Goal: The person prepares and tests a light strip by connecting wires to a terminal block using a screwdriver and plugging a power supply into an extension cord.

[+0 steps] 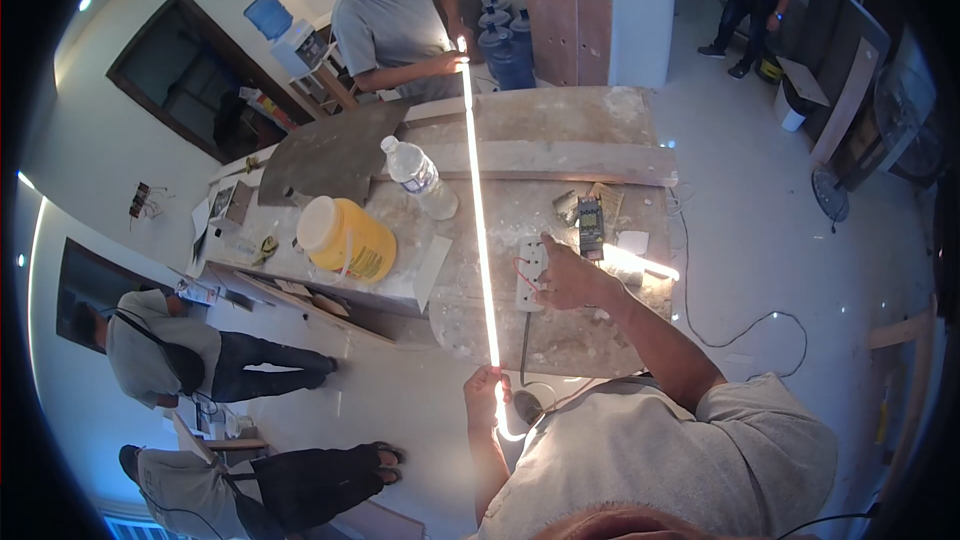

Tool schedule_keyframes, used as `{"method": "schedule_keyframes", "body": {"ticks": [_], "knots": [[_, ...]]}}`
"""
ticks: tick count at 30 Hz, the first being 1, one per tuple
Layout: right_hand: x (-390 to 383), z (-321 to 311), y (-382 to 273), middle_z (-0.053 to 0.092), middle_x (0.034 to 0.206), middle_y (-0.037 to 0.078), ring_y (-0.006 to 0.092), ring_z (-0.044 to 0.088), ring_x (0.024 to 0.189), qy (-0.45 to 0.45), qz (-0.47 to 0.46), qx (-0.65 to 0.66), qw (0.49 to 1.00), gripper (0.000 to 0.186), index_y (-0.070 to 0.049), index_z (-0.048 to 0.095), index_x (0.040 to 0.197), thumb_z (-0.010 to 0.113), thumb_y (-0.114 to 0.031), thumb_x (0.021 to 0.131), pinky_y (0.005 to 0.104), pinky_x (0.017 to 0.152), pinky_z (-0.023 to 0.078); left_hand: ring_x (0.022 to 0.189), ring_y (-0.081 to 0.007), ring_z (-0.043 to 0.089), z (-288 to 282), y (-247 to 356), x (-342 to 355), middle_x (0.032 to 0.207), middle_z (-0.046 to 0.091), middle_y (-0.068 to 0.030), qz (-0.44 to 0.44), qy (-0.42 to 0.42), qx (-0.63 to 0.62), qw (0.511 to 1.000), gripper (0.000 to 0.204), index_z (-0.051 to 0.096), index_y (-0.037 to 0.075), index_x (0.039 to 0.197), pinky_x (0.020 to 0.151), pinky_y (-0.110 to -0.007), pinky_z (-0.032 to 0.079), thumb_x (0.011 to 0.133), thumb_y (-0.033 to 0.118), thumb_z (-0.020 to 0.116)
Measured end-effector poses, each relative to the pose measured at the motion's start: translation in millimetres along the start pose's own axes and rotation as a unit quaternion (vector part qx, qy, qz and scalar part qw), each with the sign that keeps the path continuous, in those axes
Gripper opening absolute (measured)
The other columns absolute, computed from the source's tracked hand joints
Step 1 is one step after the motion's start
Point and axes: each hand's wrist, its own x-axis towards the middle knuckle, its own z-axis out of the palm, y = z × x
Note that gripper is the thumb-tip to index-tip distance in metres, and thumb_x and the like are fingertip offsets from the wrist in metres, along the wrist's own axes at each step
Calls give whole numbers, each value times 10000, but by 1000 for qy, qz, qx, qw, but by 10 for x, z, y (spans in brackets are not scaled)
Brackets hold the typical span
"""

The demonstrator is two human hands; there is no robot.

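A glowing LED light strip (480, 210) runs taut across the worktable. My left hand (484, 395) pinches its near end, and the loose tail curls below that hand. At the far side, a co-worker's hands (455, 58) hold the other end. My right hand (578, 278) rests over the right side of a white power strip (530, 275), its fingers curled against it. Thin red wires show at the sockets, partly hidden by my fingers. Just beyond my right hand lie a dark boxy device (591, 225) and a short lit piece (642, 261).
The worktable (560, 340) holds a yellow tub (350, 240), a clear plastic bottle (420, 180) and a long wooden board (580, 165). A black cable (720, 342) trails on the floor at right. Two people stand at left, another at the far right. Blue water jugs (508, 55) stand behind.
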Motion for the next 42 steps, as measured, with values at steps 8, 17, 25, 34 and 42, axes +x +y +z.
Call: {"method": "schedule_keyframes", "body": {"ticks": [8, 17, 25, 34, 42], "knots": [[48, 91, 53, 199, 1512, 461, 501, 454, 1322, 13, -16, -32, 999, 508, -3, 754, 1104, 678, -441, 857, 395, 1156, 356, 497, -140, 502, 5, 14, -24, 669, 591, -64, 2, 18, 19, 1000, 274, 662, -32, 1103, 451, -284, 405, 990, 217, 661], [85, 157, 121, 320, 1500, 378, 416, 442, 1358, 1, 14, -21, 1000, 865, 130, 485, 1389, 745, -433, 786, 410, 1135, 379, 510, -140, 545, 2, 51, -117, 682, 622, -64, -12, 25, 30, 999, 233, 668, -20, 1102, 468, -268, 438, 1002, 187, 632], [102, 172, 140, 313, 1480, 414, 453, 457, 1335, -9, 40, 22, 999, 727, 78, 542, 1301, 730, -426, 813, 397, 1158, 345, 503, -161, 509, -48, -24, -136, 677, 600, -73, -8, 23, 20, 1000, 287, 656, -66, 1128, 470, -293, 421, 996, 188, 634], [31, 37, -61, 506, 1350, 386, 421, 480, 1324, 23, 50, 92, 994, 876, 217, 439, 1352, 769, -383, 807, 378, 1146, 359, 495, -157, 505, -18, 48, -182, 681, 600, -69, -15, 25, 39, 999, 258, 659, -58, 1123, 461, -292, 412, 1004, 165, 605], [30, 113, 33, 660, 1155, 316, 431, 496, 1304, 50, -2, 37, 998, 910, 206, 433, 1369, 779, -414, 801, 403, 1135, 367, 495, -133, 535, 0, 43, -162, 680, 619, -63, -8, 22, 8, 1000, 195, 661, -37, 1086, 455, -256, 414, 987, 117, 593]]}}
